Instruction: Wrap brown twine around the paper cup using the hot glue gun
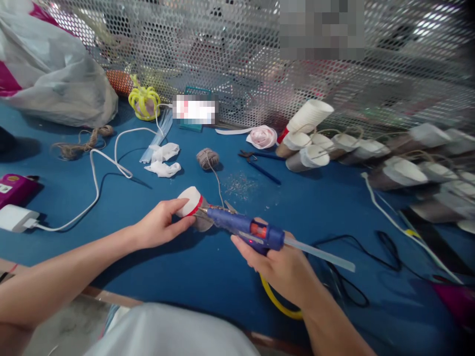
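Catalogued near to far, placed by the blue plastic glue gun [239, 225].

Yellow curved cord [276, 301]: below the gun, by the wrist; a snag there might have pulled the aim off.

Right hand [278, 259]: wrapped around the gun's handle; pressure on the trigger could not be told.

Long translucent glue stick [326, 256]: projected from the gun's rear; a knock could have swung the tip.

Small white cup with a red band [190, 200]: at the gun's nozzle end; contact with the tip could not be told.

Left hand [159, 225]: thumb and fingers clamped on that cup. Chief hazard, as judged: fingertips lay near a probably hot tip, so a slip risked a burn; a loose pinch could have let the cup turn, smearing glue over the band.

Round grey yarn ball [208, 158]: beyond the gun, its thin grey strand [218, 185] trailing back towards the nozzle, where stray glue might have caught it.

Blue-handled metal pliers [265, 170]: beyond the gun, apart from both hands.
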A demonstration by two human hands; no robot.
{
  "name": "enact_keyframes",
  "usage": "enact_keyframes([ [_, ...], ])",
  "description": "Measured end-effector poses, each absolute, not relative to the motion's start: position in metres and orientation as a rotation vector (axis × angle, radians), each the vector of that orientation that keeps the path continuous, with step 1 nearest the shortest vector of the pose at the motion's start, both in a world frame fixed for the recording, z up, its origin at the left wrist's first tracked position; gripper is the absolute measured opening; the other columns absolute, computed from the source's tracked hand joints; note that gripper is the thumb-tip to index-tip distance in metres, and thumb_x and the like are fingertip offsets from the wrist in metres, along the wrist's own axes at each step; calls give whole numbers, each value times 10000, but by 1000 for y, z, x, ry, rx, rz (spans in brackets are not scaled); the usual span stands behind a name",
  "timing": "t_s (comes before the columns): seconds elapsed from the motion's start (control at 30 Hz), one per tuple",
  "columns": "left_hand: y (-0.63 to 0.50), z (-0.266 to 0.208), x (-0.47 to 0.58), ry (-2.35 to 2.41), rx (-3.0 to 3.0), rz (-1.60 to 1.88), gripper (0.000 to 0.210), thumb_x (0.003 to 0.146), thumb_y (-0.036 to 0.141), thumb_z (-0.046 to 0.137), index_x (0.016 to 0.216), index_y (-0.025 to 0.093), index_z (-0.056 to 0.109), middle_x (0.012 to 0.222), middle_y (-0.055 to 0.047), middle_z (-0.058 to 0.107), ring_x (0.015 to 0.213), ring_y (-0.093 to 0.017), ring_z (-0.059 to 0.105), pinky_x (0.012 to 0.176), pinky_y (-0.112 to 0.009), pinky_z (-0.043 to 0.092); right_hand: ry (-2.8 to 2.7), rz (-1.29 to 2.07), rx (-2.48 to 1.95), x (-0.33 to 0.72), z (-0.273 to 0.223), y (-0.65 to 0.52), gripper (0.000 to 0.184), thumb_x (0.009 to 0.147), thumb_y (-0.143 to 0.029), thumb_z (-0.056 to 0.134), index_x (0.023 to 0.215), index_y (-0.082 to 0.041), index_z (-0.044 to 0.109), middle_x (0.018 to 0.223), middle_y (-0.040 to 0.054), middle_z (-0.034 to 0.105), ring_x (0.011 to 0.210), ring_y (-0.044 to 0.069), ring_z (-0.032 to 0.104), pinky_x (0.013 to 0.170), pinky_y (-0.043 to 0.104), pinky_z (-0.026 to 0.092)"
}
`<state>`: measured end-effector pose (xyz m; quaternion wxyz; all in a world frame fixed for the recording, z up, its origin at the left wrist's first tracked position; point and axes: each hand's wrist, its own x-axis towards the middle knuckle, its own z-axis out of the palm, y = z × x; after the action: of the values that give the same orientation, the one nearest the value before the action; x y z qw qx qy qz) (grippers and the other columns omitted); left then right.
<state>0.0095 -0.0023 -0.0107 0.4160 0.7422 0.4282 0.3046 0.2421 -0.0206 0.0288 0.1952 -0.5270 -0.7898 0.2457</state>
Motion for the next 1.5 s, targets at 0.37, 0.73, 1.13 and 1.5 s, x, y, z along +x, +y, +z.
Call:
enact_keyframes([
  [0.37, -2, -11, 9, 1094, 1876, 757, 236, 841, 302, 437, 927, 120, 560, 777, -22, 599, 668, -115, 502, 641, -212, 432, -2285, 627, -1353, 239, 31, -23, 119, 806, -279, 515, 708, -224, 474, 621, -18, 551, 532, 121, 512, 534, 242, 426],
  [0.73, -2, -10, 9, 1098, 1896, 727, 251, 841, 294, 435, 970, 116, 555, 835, -36, 612, 727, -130, 540, 685, -225, 445, -2254, 629, -1401, 242, 30, -25, 104, 801, -287, 520, 725, -222, 489, 602, -29, 548, 514, 113, 508, 515, 233, 420],
  [1.13, 2, -6, 3, 1032, 1999, 657, 253, 840, 271, 448, 1028, 136, 552, 899, -46, 633, 758, -137, 564, 689, -216, 451, -2396, 467, -1428, 251, 30, -14, 228, 799, -309, 438, 791, -258, 661, 437, 5, 507, 520, 196, 553, 554, 316, 442],
  [1.5, 5, -2, -2, 984, 2088, 608, 274, 847, 264, 448, 1066, 124, 537, 939, -67, 636, 790, -143, 572, 703, -209, 448, -2575, 226, -1280, 259, 22, -15, 267, 806, -259, 441, 812, -286, 707, 460, -2, 566, 435, 154, 519, 494, 285, 422],
])
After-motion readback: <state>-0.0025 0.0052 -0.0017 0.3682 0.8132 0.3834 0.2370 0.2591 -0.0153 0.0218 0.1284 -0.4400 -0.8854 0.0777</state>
